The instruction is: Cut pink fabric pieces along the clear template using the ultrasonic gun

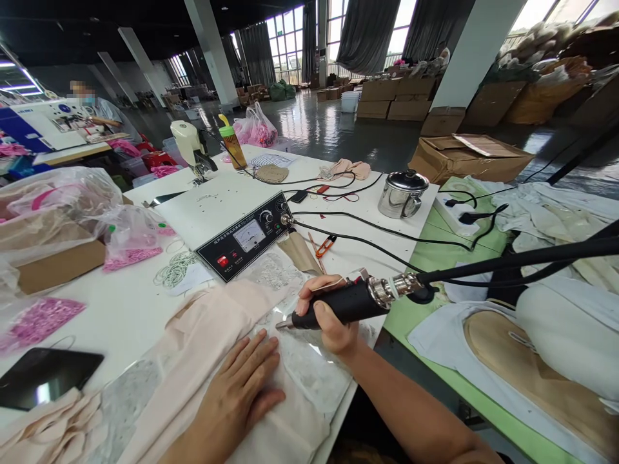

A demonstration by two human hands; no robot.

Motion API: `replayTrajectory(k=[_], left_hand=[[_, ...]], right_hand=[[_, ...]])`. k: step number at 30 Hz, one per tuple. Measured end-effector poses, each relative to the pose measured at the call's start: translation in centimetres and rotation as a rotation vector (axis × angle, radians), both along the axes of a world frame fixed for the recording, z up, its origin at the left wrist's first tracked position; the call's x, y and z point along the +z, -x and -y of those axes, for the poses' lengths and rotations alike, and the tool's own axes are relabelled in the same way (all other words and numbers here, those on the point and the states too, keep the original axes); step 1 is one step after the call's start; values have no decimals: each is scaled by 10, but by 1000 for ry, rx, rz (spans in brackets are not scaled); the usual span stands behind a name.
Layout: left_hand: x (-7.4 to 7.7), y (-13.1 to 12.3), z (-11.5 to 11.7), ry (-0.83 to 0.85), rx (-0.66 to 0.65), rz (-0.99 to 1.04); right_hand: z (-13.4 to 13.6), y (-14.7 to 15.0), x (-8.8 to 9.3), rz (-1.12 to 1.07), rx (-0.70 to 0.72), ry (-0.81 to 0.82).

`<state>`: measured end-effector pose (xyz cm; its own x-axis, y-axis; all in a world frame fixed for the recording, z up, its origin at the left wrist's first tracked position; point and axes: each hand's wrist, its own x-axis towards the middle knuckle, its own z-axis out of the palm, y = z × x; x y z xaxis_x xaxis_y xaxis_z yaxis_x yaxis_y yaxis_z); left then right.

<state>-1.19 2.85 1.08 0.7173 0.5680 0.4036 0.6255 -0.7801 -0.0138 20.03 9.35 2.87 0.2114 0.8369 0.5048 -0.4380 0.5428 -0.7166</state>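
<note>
My right hand [325,317] is closed around a black handheld tool [348,303] whose metal tip [283,325] points left and down onto pale pink fabric [217,328]. A thick black cable runs from the tool's metal connector [394,287] off to the right. My left hand [239,390] lies flat, fingers stretched out, pressing the pink fabric on the white table [126,309]. Clear plastic sheeting with small white pieces [309,367] lies under and beside the fabric.
A black control box with a meter and knobs [246,238] stands behind the fabric, cables trailing right. A steel pot [402,193], scissors [325,245], bags of pink pieces [126,241], a phone [43,377] and a sewing machine [191,148] are around. A person sits far left.
</note>
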Motion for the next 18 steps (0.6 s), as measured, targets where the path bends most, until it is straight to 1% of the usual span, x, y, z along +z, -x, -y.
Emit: replayTrajectory(k=[3,8,10,12,18], left_hand=[[-3,1,0,16,-3,17],[-16,5,3,49,16,34],[-19,6,4,55,23,33],[-19,5,4,59,24,43],[-13,4,2,69,-7,44]], right_hand=[[0,0,0,-1,-4,10],[1,0,-2,-8,-1,25],[1,0,-2,-10,3,29],[1,0,-3,-15,6,26],[0,0,-3,-29,-4,7]])
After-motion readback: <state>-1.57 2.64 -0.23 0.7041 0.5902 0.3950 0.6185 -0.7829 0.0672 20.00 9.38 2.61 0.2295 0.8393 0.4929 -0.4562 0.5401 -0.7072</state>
